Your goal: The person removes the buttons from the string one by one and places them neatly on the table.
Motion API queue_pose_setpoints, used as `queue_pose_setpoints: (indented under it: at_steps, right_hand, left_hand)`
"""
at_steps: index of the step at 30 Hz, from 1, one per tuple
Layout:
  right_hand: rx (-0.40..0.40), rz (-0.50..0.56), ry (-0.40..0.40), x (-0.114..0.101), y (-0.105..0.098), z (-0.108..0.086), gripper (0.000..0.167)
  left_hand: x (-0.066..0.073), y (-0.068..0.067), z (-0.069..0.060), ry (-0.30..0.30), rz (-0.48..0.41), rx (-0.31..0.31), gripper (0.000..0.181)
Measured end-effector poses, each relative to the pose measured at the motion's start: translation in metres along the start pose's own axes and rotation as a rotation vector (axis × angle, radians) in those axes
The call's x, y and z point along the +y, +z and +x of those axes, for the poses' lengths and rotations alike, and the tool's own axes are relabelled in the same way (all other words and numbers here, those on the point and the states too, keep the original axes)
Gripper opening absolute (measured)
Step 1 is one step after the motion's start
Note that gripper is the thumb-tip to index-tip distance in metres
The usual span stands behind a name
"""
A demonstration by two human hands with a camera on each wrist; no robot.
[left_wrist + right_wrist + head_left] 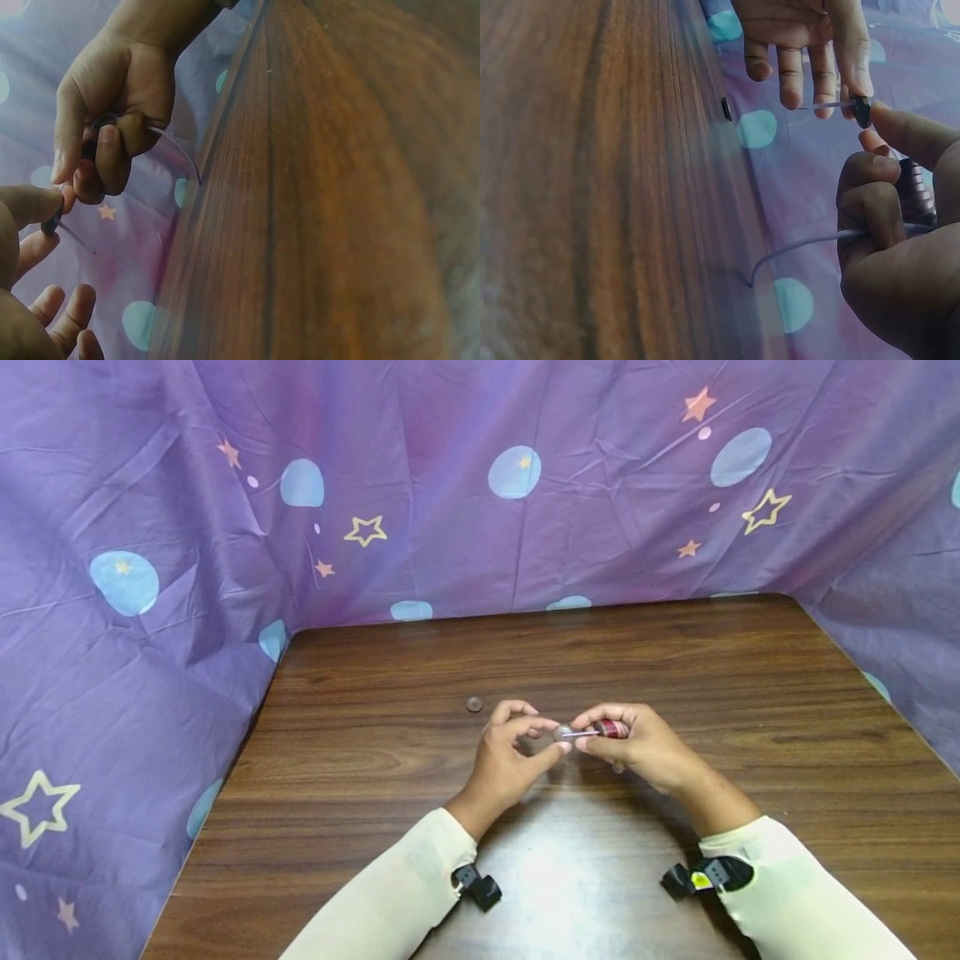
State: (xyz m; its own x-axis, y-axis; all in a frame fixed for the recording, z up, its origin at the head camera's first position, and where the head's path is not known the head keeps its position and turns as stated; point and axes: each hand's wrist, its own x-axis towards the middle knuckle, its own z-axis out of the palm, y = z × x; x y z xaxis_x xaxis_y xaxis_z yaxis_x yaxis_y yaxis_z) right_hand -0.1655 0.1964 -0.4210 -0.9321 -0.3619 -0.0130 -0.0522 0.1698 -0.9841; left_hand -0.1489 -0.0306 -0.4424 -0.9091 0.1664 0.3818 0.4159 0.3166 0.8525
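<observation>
Between the left hand's (510, 758) thumb and index finger is pinched a small dark round button (862, 111). A thin pale cord (825, 106) passes through it, its end sticking out on the left hand's side. Close by, the right hand (648, 747) holds the cord beside the button with its thumb and index fingertips. Its curled fingers also hold a ribbed, red-brown stack of buttons (613, 729), partly hidden by the palm. From below that hand, the other cord end (795, 244) hangs down in a curve. The left hand's other fingers are spread loosely.
A single brown button (474, 704) lies on the wooden table (360, 860), to the left of and beyond the left hand. A purple curtain (450, 443) with stars and blue dots surrounds the table's back and sides. Both wrists carry small black cameras.
</observation>
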Motion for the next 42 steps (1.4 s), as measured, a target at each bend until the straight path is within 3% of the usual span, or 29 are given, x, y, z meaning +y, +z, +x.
queue_pose_setpoints:
  at_steps: [15,26,42]
  right_hand:
    - [0.058,-0.04,0.024,-0.002,0.0,0.001,0.019]
    - [0.064,-0.023,0.028,0.001,-0.001,0.002,0.009]
    - [0.078,-0.027,0.029,-0.004,-0.002,0.001,0.018]
  left_hand:
    - [-0.003,-0.001,0.002,0.012,-0.012,0.02,0.027]
    - [-0.016,-0.004,0.008,0.016,0.02,0.048,0.029]
    - [-0.025,-0.013,0.015,0.02,0.03,0.08,0.028]
